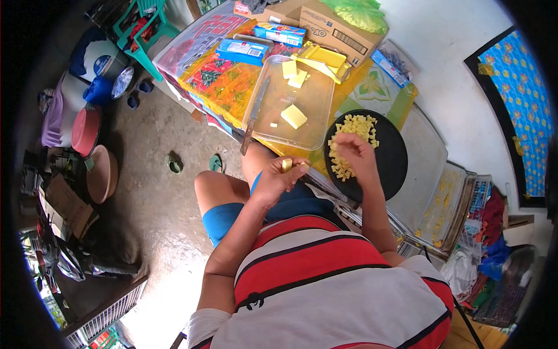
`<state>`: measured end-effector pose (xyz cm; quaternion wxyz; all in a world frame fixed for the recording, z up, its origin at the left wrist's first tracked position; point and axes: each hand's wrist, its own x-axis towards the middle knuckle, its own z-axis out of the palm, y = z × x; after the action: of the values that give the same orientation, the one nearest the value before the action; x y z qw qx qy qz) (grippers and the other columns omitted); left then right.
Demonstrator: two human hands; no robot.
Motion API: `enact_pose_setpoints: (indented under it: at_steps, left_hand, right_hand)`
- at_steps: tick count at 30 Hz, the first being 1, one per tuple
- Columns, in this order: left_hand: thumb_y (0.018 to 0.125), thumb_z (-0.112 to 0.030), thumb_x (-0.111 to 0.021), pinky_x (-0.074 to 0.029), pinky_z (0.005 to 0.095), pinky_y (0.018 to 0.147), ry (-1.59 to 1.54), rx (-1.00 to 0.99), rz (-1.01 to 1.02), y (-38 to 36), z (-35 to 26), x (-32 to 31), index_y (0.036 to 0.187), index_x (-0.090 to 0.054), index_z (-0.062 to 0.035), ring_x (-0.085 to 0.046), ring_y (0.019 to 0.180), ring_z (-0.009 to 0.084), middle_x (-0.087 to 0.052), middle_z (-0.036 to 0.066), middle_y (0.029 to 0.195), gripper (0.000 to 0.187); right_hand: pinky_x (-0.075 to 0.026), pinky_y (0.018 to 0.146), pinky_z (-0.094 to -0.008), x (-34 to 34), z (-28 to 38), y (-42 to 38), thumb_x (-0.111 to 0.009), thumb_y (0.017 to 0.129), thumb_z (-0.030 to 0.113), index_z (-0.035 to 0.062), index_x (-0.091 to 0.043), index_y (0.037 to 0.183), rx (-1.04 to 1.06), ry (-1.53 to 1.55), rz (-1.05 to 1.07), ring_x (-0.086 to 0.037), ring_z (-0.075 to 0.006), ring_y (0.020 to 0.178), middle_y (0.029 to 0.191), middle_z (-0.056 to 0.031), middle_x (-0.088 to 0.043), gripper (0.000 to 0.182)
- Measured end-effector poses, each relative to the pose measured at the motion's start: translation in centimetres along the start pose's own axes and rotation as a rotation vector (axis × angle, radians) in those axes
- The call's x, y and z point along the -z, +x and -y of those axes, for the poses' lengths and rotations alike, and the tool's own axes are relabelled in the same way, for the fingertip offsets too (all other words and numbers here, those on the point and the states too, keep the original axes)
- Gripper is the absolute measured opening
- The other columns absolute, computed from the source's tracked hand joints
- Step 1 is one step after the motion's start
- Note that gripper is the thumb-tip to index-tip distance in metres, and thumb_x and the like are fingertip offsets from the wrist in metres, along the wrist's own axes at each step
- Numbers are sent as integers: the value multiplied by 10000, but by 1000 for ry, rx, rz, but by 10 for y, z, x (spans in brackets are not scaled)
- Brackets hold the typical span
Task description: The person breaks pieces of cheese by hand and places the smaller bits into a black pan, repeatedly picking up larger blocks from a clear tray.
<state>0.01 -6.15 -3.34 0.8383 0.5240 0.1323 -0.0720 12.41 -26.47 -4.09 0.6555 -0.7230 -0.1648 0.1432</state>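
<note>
My left hand (280, 179) is closed around pieces of yellow cheese (286, 165), held over my lap. My right hand (357, 154) hovers at a round black tray (392, 166), its fingers curled together; whatever is in them is hidden. Small cheese cubes (361, 125) cover the tray's left and upper part. Beyond my left hand is a clear plastic container (273, 125) with a larger cheese block (293, 116) and smaller pieces (297, 79). A knife (248, 136) with a brown handle lies across the container's left edge, its handle sticking out toward me.
Blue boxes (241, 51), a yellow slotted plastic piece (324, 56), a cardboard box (337, 32) and a green plastic bag (363, 14) stand at the back of the table. A metal tray (442, 203) with yellow scraps is at right. Slippers (173, 163) lie on the floor.
</note>
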Motion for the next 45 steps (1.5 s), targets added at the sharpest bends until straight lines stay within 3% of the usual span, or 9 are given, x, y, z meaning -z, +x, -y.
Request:
enact_pose_setpoints:
  at_steps: [4,13,16,20,29,32,35,38,45]
  left_hand:
    - [870,-188,-674,-324,187,441,-89,25,-28,2,1,3,1013,-638,-31,-425,503,40,-517,-52,651,215]
    - [873,-175,-663,-319,195,423,-131,43,-36,3,-1,-1,993,-642,-28,-406,464,51,-476,-45,595,191]
    - [870,-173,-666,-318,198,416,-112,39,-63,4,-1,-4,955,-648,-37,-402,453,53,-458,-46,571,161]
    - [854,-239,-697,-331,186,442,-66,36,-4,4,2,-1,928,-635,-46,-433,508,44,-517,-45,639,215]
    - [840,-243,-713,-342,200,407,-59,7,3,4,6,-1,823,-622,-68,-438,458,60,-495,-23,553,198]
    - [881,-283,-659,-374,212,441,-57,37,40,5,9,5,942,-611,-53,-474,510,66,-520,-2,618,243]
    - [925,-281,-585,-417,225,500,-179,60,-34,6,8,2,1149,-541,-41,-519,592,87,-547,17,739,331]
    - [937,-231,-528,-447,242,555,-235,67,-93,8,7,4,1306,-418,-47,-544,656,114,-551,27,843,427]
    - [901,-199,-449,-475,315,672,-369,97,-91,12,10,9,1366,-358,-45,-549,793,154,-548,58,912,499]
  right_hand:
    - [-511,724,-279,42,-31,8,-600,844,39,44,-653,1039,41,-530,-293,-642,-158,820,944,-70,-675,202]
    - [-510,730,-287,50,-39,5,-625,841,62,41,-654,1039,109,-600,-324,-648,-164,837,957,-93,-674,200]
    - [-499,743,-276,27,-21,1,-668,827,82,58,-651,1059,49,-309,-212,-631,-136,842,975,-63,-671,234]
    - [-470,776,-249,-13,16,-17,-736,776,75,53,-634,1094,75,-84,178,-595,-107,872,995,-23,-642,335]
    - [-470,725,-242,-46,35,-26,-732,771,41,37,-643,1061,313,-227,238,-586,-95,820,960,-39,-656,303]
    - [-487,698,-247,-38,24,-24,-718,798,94,70,-662,1053,218,-138,193,-613,-118,775,930,-70,-667,262]
    - [-483,662,-231,-20,13,-10,-693,818,95,63,-667,1024,200,-140,-43,-603,-98,721,891,-61,-670,210]
    - [-493,656,-255,14,-4,0,-637,828,60,52,-669,993,107,-407,-234,-625,-138,717,869,-92,-672,168]
    - [-504,675,-316,51,-36,7,-584,812,21,40,-669,989,87,-657,-326,-644,-232,729,869,-151,-656,197]
